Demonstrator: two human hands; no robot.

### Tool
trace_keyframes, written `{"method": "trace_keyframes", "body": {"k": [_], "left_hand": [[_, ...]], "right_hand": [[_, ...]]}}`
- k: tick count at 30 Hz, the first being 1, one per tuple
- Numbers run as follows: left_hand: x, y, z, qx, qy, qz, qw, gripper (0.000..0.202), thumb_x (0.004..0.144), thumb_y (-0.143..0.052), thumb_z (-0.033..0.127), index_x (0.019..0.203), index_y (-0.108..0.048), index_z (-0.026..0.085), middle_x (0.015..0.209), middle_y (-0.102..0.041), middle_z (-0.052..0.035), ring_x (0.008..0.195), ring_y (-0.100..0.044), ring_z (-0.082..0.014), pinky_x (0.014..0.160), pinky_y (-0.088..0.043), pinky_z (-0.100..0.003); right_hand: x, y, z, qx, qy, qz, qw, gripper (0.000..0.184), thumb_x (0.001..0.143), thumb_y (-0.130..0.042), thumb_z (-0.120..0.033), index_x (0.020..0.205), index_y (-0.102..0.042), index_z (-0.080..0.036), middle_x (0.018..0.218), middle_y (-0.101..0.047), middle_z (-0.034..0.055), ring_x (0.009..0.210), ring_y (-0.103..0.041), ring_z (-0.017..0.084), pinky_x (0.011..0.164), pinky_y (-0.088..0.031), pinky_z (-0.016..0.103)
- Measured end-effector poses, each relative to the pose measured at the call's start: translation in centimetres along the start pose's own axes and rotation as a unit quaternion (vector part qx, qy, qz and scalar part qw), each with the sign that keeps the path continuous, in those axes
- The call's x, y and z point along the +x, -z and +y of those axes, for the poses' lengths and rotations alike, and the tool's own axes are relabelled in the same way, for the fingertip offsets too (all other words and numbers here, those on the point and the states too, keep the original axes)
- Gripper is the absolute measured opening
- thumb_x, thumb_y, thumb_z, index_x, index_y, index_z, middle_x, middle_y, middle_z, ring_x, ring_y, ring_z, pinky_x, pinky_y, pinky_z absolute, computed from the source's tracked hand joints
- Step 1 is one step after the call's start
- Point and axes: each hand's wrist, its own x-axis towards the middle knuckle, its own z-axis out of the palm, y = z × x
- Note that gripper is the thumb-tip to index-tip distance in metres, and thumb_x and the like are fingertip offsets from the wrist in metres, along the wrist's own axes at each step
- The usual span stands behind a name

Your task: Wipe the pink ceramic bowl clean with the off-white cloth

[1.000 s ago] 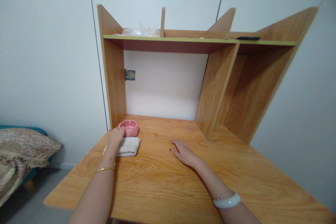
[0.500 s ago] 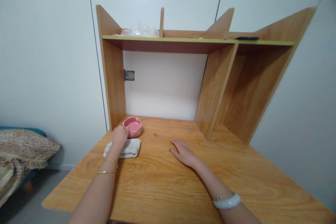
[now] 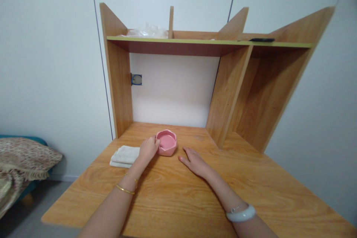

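A pink faceted ashtray (image 3: 167, 142) with notches in its rim is at the middle of the wooden desk (image 3: 173, 197). My left hand (image 3: 149, 149) grips its left wall, the thumb over the rim. Whether its base touches the desk I cannot tell. Just right of the ashtray, my right hand (image 3: 194, 161) lies palm down on the desktop, fingers stretched out, holding nothing. A folded white cloth (image 3: 124, 156) lies left of my left hand, its right end partly covered by that hand and wrist.
A wooden shelf unit (image 3: 181, 42) rises from the back of the desk. On top sit a clear plastic bag (image 3: 149, 31) and a flat black object (image 3: 262, 39). An open wall socket box (image 3: 136, 79) shows at the back. A fringed blanket (image 3: 26, 158) lies at far left.
My left hand has moved right with the ashtray, from behind the cloth to near my right hand. More of the cloth's left part now shows. My right hand has barely moved.
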Motion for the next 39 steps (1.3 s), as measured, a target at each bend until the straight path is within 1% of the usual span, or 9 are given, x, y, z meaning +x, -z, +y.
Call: {"method": "trace_keyframes", "body": {"k": [3,7,12,16,21,25,31,36,39], "left_hand": [[-0.3,-0.3,0.4,-0.001,-0.004,0.003,1.000,0.032,0.083,-0.034,0.024,0.094,-0.062,0.014,0.090,-0.068,-0.0117,0.085,-0.062,-0.0224,0.070,-0.042,-0.028],[-0.5,-0.6,0.7,0.001,-0.006,0.003,1.000,0.031,0.084,-0.034,0.025,0.099,-0.060,0.015,0.091,-0.067,-0.0108,0.085,-0.062,-0.0222,0.070,-0.042,-0.027],[-0.6,-0.8,1.0,0.004,-0.013,0.006,1.000,0.031,0.084,-0.034,0.025,0.101,-0.059,0.017,0.092,-0.067,-0.0100,0.086,-0.062,-0.0224,0.070,-0.043,-0.028],[-0.7,-0.8,1.2,0.007,-0.012,0.014,1.000,0.034,0.084,-0.035,0.026,0.109,-0.056,0.018,0.094,-0.067,-0.0098,0.087,-0.062,-0.0226,0.072,-0.043,-0.029],[-1.0,-0.8,1.7,0.016,-0.013,0.009,1.000,0.036,0.085,-0.035,0.027,0.116,-0.052,0.019,0.095,-0.067,-0.0095,0.088,-0.062,-0.0226,0.073,-0.043,-0.029],[-1.3,-0.9,2.2,0.028,-0.041,0.004,0.999,0.038,0.086,-0.036,0.028,0.121,-0.047,0.021,0.093,-0.068,-0.0089,0.085,-0.063,-0.0211,0.071,-0.043,-0.028],[-1.5,-0.9,2.5,0.037,-0.064,0.017,0.997,0.040,0.086,-0.034,0.028,0.123,-0.046,0.019,0.091,-0.068,-0.0105,0.082,-0.063,-0.0216,0.071,-0.043,-0.029],[-1.6,-0.6,2.5,0.024,-0.080,0.023,0.996,0.040,0.084,-0.040,0.030,0.122,-0.048,0.020,0.093,-0.067,-0.0092,0.086,-0.061,-0.0212,0.078,-0.041,-0.030],[-1.5,-0.5,2.4,-0.002,-0.106,0.036,0.994,0.038,0.081,-0.044,0.028,0.117,-0.053,0.020,0.097,-0.064,-0.0081,0.090,-0.058,-0.0205,0.083,-0.040,-0.029]], "right_hand": [[0.3,-0.3,-0.1,0.078,-0.002,0.040,0.996,0.067,0.081,-0.040,-0.053,0.128,-0.040,-0.006,0.128,-0.046,0.0201,0.119,-0.043,0.026,0.100,-0.030,0.038],[0.6,-1.0,-0.3,0.161,-0.004,0.098,0.982,0.069,0.080,-0.042,-0.053,0.131,-0.034,-0.008,0.120,-0.053,0.0192,0.112,-0.050,0.025,0.096,-0.035,0.039],[0.9,-1.3,-0.5,0.197,0.025,0.115,0.973,0.064,0.080,-0.044,-0.051,0.130,-0.036,-0.012,0.113,-0.059,0.0152,0.106,-0.054,0.024,0.094,-0.036,0.040],[1.0,-1.4,-0.6,0.208,0.015,0.123,0.970,0.066,0.081,-0.041,-0.051,0.132,-0.031,-0.010,0.108,-0.061,0.0149,0.103,-0.055,0.024,0.092,-0.038,0.040],[1.2,-1.4,-0.7,0.220,0.053,0.128,0.966,0.050,0.082,-0.042,-0.048,0.122,-0.044,-0.019,0.101,-0.063,0.0090,0.093,-0.059,0.021,0.085,-0.042,0.037],[1.4,-1.3,-0.5,0.227,0.055,0.122,0.965,0.044,0.082,-0.043,-0.047,0.115,-0.048,-0.019,0.098,-0.064,0.0079,0.087,-0.060,0.020,0.081,-0.044,0.035],[1.9,-1.8,0.3,0.212,0.015,0.141,0.967,0.044,0.081,-0.044,-0.046,0.116,-0.049,-0.019,0.093,-0.065,0.0072,0.087,-0.060,0.021,0.080,-0.045,0.034],[2.3,-2.1,0.7,0.201,0.004,0.148,0.968,0.041,0.083,-0.041,-0.041,0.117,-0.048,-0.020,0.098,-0.064,0.0084,0.091,-0.059,0.022,0.082,-0.045,0.036],[2.4,-2.1,0.8,0.200,0.002,0.154,0.968,0.039,0.082,-0.039,-0.039,0.115,-0.050,-0.020,0.103,-0.063,0.0085,0.095,-0.057,0.022,0.085,-0.043,0.038]]}}
